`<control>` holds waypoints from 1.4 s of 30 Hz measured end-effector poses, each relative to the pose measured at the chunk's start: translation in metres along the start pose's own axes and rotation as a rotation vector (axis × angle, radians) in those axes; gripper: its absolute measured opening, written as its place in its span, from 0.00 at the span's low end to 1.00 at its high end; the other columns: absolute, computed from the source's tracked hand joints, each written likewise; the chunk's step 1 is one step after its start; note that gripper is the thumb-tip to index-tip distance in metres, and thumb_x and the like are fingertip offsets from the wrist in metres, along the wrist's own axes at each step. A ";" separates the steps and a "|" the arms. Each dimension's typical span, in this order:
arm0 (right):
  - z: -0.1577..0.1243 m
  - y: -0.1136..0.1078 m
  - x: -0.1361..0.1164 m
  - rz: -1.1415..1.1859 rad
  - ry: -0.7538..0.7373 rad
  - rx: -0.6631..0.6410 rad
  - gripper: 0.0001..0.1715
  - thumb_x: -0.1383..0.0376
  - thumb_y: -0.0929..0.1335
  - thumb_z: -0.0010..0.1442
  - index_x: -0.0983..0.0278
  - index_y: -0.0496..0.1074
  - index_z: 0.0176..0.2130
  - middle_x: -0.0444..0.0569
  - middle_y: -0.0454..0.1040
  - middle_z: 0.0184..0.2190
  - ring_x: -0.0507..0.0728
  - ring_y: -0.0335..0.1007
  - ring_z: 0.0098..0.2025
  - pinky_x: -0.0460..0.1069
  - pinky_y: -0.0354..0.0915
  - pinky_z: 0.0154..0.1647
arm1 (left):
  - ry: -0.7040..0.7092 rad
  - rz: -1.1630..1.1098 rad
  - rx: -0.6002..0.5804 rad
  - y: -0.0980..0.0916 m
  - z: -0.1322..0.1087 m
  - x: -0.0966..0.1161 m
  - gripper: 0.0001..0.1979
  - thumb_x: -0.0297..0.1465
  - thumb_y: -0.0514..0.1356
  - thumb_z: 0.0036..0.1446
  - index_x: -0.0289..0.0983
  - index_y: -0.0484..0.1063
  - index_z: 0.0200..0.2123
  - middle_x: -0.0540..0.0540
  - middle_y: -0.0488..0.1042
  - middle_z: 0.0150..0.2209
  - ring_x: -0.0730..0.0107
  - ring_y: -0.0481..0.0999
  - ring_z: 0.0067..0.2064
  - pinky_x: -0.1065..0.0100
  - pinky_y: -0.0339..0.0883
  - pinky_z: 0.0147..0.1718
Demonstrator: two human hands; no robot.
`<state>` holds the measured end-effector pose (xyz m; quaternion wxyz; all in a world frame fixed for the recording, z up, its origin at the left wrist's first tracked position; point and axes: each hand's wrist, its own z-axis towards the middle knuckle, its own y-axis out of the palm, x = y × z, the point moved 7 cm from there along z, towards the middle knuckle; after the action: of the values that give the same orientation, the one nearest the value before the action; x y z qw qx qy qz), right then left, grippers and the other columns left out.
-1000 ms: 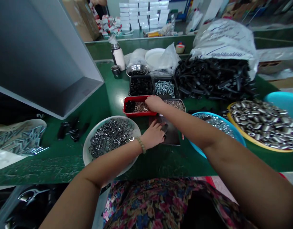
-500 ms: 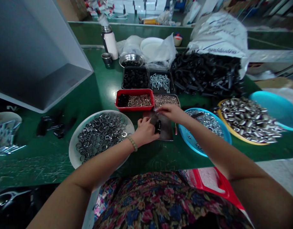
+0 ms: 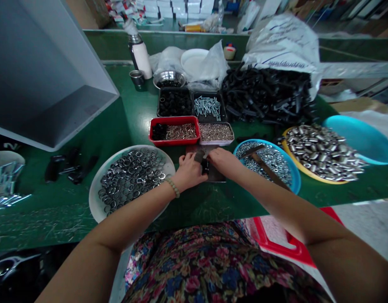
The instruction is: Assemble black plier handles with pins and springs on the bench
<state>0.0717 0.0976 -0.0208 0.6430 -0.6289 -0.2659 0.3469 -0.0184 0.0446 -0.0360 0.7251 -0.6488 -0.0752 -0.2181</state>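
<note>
Black and small, a part [image 3: 205, 168] is being held in the left hand [image 3: 190, 169], its fingers being kept curled around it, at the metal plate [image 3: 216, 176] near the red tray [image 3: 174, 142]. Most of the part is being covered by fingers, so its shape is not being shown, and whether the plate is being touched by it cannot be told. The right hand [image 3: 224, 162] is being held close at the part's right side, fingers bent; whether anything is being pinched by its hidden fingertips cannot be told. Much of the plate is being hidden under both hands, and the bolts [image 3: 6, 181] are being cut off by the left edge of the view. Compared with half a second earlier, the right hand is being held lower and nearer the part, the pink-tipped item beside the plate is being blocked from sight, and the hammer [image 3: 266, 166] in the blue basin [image 3: 296, 181] is being more fully revealed.
</note>
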 end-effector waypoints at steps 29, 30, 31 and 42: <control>-0.073 -0.032 0.022 0.411 0.429 -0.006 0.19 0.62 0.56 0.68 0.63 0.64 0.55 0.55 0.76 0.44 0.61 0.74 0.45 0.53 0.67 0.45 | -0.015 0.030 0.010 0.002 -0.001 -0.002 0.29 0.36 0.60 0.51 0.35 0.62 0.56 0.35 0.69 0.51 0.50 0.65 0.55 0.50 0.55 0.53; -0.081 -0.031 0.035 0.369 0.465 0.034 0.20 0.62 0.56 0.68 0.62 0.63 0.56 0.55 0.75 0.46 0.61 0.74 0.46 0.53 0.67 0.45 | 0.012 0.046 0.001 0.003 0.000 0.000 0.26 0.35 0.59 0.52 0.37 0.65 0.55 0.36 0.69 0.51 0.49 0.65 0.54 0.49 0.54 0.54; -0.092 -0.032 0.050 0.303 0.523 0.082 0.21 0.61 0.55 0.68 0.61 0.62 0.57 0.54 0.74 0.48 0.61 0.74 0.46 0.53 0.67 0.44 | 0.048 0.056 -0.010 0.003 0.001 0.003 0.22 0.34 0.58 0.53 0.38 0.68 0.52 0.37 0.70 0.51 0.49 0.65 0.54 0.47 0.53 0.55; -0.177 -0.035 0.185 -0.178 0.809 0.182 0.24 0.58 0.55 0.68 0.69 0.69 0.53 0.61 0.70 0.48 0.63 0.65 0.52 0.55 0.62 0.52 | -0.518 -1.468 -0.247 -0.018 0.009 -0.003 0.22 0.40 0.48 0.57 0.36 0.73 0.46 0.39 0.77 0.41 0.55 0.76 0.45 0.54 0.71 0.45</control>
<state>0.3280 0.1329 -0.0153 0.7758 -0.6298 -0.0137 0.0371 -0.0272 0.0533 -0.0195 0.2776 -0.5392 -0.6264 -0.4897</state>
